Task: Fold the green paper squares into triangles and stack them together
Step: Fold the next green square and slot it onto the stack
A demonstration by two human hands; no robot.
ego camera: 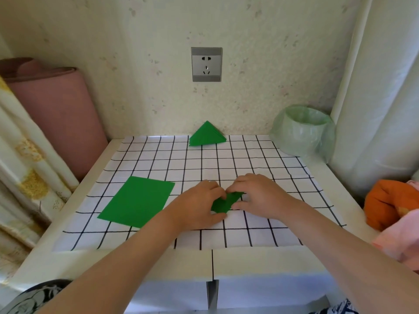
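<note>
A green paper sheet [226, 201], partly folded, sits near the middle of the table [322, 177], on the black-and-white checked cloth [204, 164]. Both hands cover most of it, so the exact shape of the fold cannot be made out. The left hand [199, 205] curls over its left part with the thumb along the near edge. The right hand [256, 196] grasps its right part, fingers [231, 188] on the far edge and thumb at the near side. The two hands meet above the sheet.

Just left of the left hand, a stack of flat green squares [138, 201] lies on the cloth. At the far edge of the cloth, close to the wall, lies a pile of folded green triangles [207, 135], well apart from the hands.

On the far right corner of the table stands a small bin lined with a pale green bag [303, 132]. A grey socket [206, 64] is set in the wall above the triangles. A pink roll [56, 114] leans at the left beside a patterned curtain [25, 168]. Orange cloth [385, 202] lies bunched at the right edge.
</note>
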